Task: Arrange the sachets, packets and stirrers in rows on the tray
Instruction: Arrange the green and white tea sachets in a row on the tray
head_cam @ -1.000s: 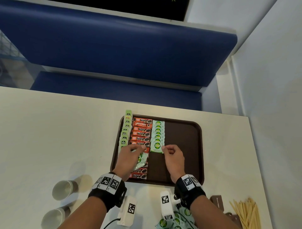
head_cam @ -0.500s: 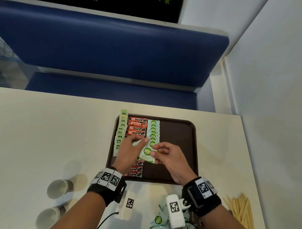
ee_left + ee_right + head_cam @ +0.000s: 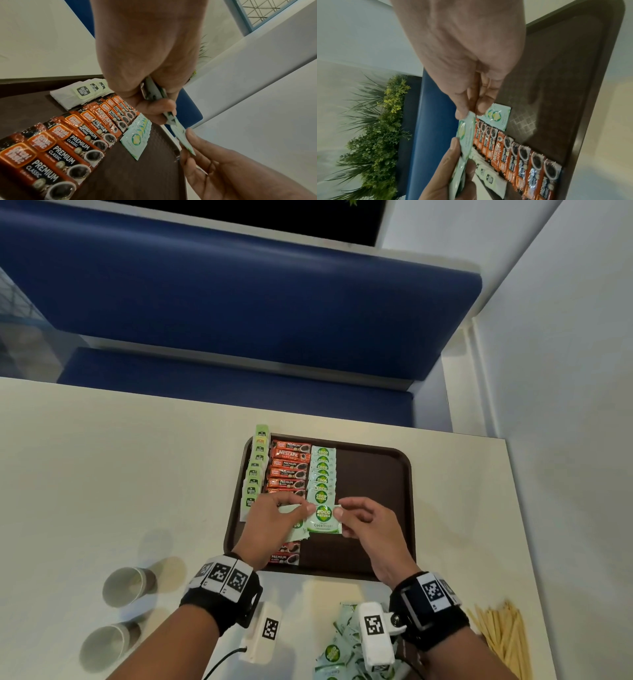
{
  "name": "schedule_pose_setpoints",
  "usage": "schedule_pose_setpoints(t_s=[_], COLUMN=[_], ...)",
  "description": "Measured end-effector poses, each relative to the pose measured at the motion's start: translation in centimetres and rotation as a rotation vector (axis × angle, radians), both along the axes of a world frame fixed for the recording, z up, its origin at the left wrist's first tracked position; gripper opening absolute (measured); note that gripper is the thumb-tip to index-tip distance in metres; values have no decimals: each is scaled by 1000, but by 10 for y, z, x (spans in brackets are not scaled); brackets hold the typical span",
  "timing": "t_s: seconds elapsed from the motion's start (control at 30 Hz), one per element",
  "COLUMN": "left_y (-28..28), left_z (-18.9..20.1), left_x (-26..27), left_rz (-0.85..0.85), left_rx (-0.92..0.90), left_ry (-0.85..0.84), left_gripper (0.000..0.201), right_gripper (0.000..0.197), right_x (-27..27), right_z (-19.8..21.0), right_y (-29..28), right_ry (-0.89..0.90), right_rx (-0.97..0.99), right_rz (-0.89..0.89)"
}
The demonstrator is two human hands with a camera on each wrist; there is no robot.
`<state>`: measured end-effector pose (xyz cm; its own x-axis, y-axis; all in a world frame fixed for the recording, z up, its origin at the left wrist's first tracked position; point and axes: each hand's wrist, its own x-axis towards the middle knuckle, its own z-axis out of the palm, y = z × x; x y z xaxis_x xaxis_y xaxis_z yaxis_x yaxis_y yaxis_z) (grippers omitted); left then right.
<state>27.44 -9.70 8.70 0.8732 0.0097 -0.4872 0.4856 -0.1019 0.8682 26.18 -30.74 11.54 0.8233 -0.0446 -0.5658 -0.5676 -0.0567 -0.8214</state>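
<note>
A brown tray carries three rows: tea bags at the left, orange coffee packets beside them, and green Coco sugar sachets. My left hand grips a small stack of sugar sachets over the near coffee packets. My right hand pinches the right edge of the top sachet, which my left thumb still touches. This sachet hangs just past the near end of the sugar row. In the right wrist view the held sachet sits between both hands' fingertips.
Loose sugar sachets and wooden stirrers lie on the table near me, at the right. Two paper cups lie at the near left. A blue bench runs behind the table, and a white wall stands at the right.
A second ago both hands were laying a sachet at the near end of the sugar row. Since then my right hand has taken hold of another sachet from the left hand's stack.
</note>
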Motion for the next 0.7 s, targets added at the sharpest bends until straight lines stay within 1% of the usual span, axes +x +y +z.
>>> schedule_pose_setpoints(t_s=[0.1,0.2,0.27,0.37,0.5,0.63,0.7], left_y=[2,7,11,16,24,29,31], left_z=[-5,-9,-12,-12,-11,-8,-8], left_x=[-5,-11,-15,-19,-22,-23,-23], left_rz=[-7,-42,-44,9,32,40,45], left_rx=[43,62,124,162,181,176,173], left_ry=[-16,13,24,68,118,132,140], left_gripper=[5,5,4,6,7,7,10], right_gripper=[12,8,7,6,10,16,16], right_x=[-8,-14,-14,-9,0,10,12], right_z=[-10,-25,-36,-58,-82,-106,-105], right_y=[-10,-16,-15,-9,9,20,22], right_ry=[96,166,167,127,59,53,77], right_rx=[-9,-27,-93,-205,-338,-484,-547], right_rz=[98,176,141,35,4,-1,4])
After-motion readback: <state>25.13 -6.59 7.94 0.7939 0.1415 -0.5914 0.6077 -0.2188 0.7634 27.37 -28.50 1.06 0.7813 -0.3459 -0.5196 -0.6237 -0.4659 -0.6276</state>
